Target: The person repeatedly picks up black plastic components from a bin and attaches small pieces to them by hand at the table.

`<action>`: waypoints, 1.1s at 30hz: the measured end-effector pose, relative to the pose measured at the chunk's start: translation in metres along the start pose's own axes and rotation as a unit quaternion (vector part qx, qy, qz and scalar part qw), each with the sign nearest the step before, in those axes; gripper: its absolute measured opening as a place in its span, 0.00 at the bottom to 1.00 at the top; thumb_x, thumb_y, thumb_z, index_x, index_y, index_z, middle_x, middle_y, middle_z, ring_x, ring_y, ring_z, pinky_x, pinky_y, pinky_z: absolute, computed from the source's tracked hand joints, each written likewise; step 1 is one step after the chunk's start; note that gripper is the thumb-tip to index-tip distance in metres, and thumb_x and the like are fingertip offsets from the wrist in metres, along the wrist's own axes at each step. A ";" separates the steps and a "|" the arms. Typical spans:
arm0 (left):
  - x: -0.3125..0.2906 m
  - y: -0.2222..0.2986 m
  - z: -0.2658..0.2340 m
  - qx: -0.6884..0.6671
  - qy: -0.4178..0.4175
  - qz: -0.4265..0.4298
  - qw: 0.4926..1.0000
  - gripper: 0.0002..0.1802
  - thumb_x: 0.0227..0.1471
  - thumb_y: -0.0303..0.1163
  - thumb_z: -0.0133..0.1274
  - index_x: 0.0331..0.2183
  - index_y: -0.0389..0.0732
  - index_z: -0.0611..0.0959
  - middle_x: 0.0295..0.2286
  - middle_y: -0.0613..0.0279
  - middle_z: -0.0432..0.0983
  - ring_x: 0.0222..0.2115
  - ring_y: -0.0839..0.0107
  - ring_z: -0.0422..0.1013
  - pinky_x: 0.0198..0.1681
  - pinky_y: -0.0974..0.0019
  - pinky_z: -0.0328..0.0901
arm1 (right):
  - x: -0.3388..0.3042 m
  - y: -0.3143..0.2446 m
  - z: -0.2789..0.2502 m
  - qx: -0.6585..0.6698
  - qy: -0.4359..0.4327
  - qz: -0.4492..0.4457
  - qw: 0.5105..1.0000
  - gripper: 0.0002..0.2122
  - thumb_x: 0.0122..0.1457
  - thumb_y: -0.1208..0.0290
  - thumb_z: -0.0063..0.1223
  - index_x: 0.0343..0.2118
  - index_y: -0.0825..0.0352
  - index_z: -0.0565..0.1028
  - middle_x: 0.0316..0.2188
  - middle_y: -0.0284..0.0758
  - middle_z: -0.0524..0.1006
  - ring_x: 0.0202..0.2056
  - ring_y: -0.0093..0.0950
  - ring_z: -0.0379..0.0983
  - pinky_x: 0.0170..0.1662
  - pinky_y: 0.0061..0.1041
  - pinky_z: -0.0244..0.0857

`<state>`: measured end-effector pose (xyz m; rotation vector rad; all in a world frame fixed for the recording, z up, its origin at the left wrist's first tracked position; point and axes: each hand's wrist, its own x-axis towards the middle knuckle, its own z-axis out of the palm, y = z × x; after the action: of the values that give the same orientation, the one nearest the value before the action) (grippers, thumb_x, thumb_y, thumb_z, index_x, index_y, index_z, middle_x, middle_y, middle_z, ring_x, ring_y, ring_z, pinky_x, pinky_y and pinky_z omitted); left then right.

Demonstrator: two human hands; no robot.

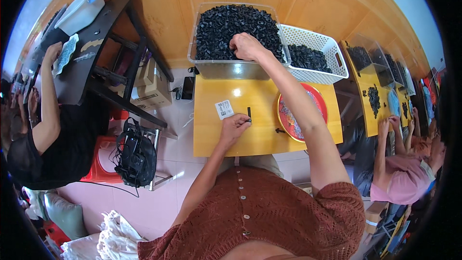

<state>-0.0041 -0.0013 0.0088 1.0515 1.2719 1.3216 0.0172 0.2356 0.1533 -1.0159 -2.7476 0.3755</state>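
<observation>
Over the yellow table, my left hand point(234, 128) is closed, thumb and fingers pinching a small black plastic piece point(249, 112) whose narrow strip points up and away. A white printed label point(224, 109) lies just beyond that hand. My right arm stretches forward, and my right hand point(246, 46) is down at the heap of small black plastic parts point(219, 26) in a clear bin point(231, 71). Its fingers are curled together at the heap; what they grip, if anything, is hidden. Another small black piece point(279, 130) lies on the table, left of a red round tray point(283, 110).
A white perforated basket point(315, 77) of black parts stands right of the bin. The red tray, partly behind my right forearm, holds small glittery bits. Co-workers sit at a dark table point(72, 79) on the left and a yellow table point(368, 124) on the right.
</observation>
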 end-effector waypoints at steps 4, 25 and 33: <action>0.001 -0.003 0.000 -0.032 -0.004 -0.009 0.999 0.08 0.43 0.19 0.54 0.31 0.33 0.78 0.25 0.66 0.75 0.26 0.82 0.70 0.31 0.78 0.65 | 0.006 0.002 -0.006 -0.009 -0.052 0.011 0.999 0.10 0.38 0.82 0.50 0.27 0.68 0.77 0.27 0.43 0.76 0.35 0.37 0.73 0.38 0.30 0.67; 0.000 0.008 0.002 -0.118 0.019 0.001 0.993 0.05 0.49 0.20 0.50 0.32 0.33 0.74 0.27 0.62 0.75 0.25 0.79 0.71 0.29 0.76 0.67 | -0.108 0.000 -0.022 0.409 0.077 -0.023 0.909 0.06 0.54 0.73 0.46 0.31 0.67 0.74 0.20 0.25 0.68 0.23 0.14 0.63 0.27 0.16 0.59; 0.001 0.003 -0.001 -0.121 0.004 -0.011 0.993 0.10 0.48 0.21 0.50 0.36 0.31 0.76 0.29 0.60 0.76 0.28 0.75 0.73 0.33 0.75 0.69 | -0.215 -0.023 0.059 0.451 0.031 0.162 0.877 0.07 0.51 0.79 0.51 0.34 0.69 0.76 0.27 0.32 0.77 0.27 0.18 0.73 0.31 0.19 0.67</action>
<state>-0.0056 -0.0002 0.0120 0.8604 1.0948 1.4233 0.1487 0.0674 0.0855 -1.1240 -1.9040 1.4554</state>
